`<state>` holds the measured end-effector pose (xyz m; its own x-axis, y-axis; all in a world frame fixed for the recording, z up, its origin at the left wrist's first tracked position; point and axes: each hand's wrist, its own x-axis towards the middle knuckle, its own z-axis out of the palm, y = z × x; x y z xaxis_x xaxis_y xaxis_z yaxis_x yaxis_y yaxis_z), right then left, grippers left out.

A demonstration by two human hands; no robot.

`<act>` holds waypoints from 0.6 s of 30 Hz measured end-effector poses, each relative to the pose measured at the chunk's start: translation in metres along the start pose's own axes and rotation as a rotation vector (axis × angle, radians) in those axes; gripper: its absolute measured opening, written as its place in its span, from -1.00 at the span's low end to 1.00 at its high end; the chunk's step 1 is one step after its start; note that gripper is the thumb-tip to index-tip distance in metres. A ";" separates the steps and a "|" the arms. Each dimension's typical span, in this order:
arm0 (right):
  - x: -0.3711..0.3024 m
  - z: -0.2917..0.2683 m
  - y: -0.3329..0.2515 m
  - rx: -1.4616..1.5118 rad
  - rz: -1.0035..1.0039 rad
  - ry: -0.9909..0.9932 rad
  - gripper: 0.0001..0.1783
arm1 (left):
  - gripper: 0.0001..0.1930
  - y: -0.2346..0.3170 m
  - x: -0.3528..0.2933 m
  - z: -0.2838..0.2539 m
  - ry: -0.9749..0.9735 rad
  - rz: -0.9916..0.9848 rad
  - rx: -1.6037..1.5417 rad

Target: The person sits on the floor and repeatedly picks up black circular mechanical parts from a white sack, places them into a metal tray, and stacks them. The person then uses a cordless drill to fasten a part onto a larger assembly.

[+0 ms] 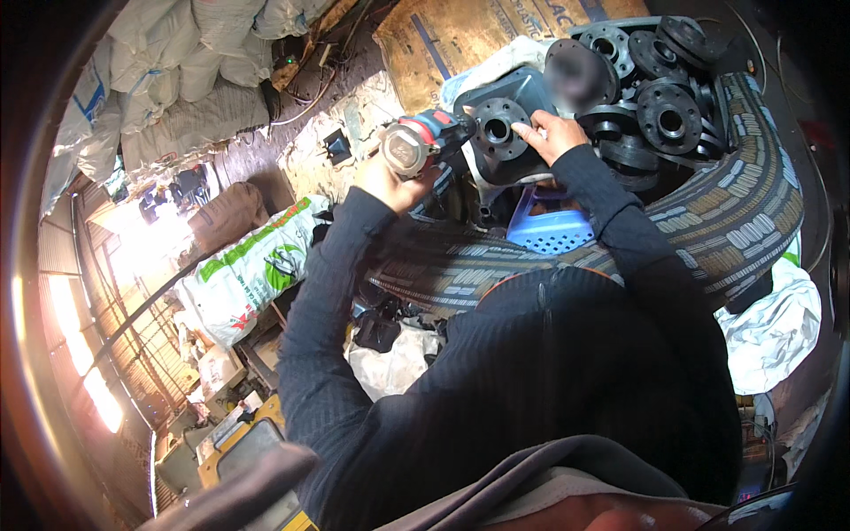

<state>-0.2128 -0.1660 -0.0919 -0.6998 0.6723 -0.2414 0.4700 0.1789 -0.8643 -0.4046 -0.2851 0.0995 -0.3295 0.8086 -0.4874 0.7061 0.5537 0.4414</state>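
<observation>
My left hand (394,184) is wrapped round the grip of a red, blue and dark cordless drill (413,144). The drill's dark front end points right, at the left side of a round black flange (500,113) with a centre hole and a ring of smaller holes. I cannot tell whether the drill touches it. My right hand (558,139) pinches the flange's right edge between thumb and fingers. The flange is over a dark square tub (524,86) with pale cloth at its rim. A pile of similar black flanges (668,119) lies to the right.
A blue perforated plastic piece (551,232) sits below the tub. Patterned padding (722,212) curves round on the right and in front of me. White sacks (190,44) are stacked at far left, with a green-and-white bag (252,270) nearer. A cardboard sheet (443,40) lies behind.
</observation>
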 end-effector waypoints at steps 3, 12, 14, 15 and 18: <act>-0.007 -0.007 -0.003 0.152 -0.033 0.139 -0.66 | -0.58 0.014 -0.027 0.003 0.164 0.004 -0.226; -0.026 -0.028 -0.015 1.691 0.350 -0.592 -0.56 | -0.75 0.065 -0.090 0.018 0.089 -0.093 -0.431; -0.027 -0.025 -0.014 1.811 0.345 -0.674 -0.48 | -0.74 0.064 -0.092 0.023 0.100 -0.078 -0.471; -0.031 -0.028 -0.024 1.817 0.377 -0.672 -0.48 | -0.72 0.065 -0.092 0.024 0.092 -0.079 -0.461; -0.033 -0.022 -0.021 1.899 0.370 -0.693 -0.45 | -0.64 0.066 -0.093 0.024 0.076 -0.075 -0.468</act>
<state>-0.1882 -0.1762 -0.0561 -0.9814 0.0852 -0.1719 -0.1010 -0.9912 0.0852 -0.3122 -0.3285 0.1558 -0.4262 0.7656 -0.4818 0.3263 0.6269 0.7075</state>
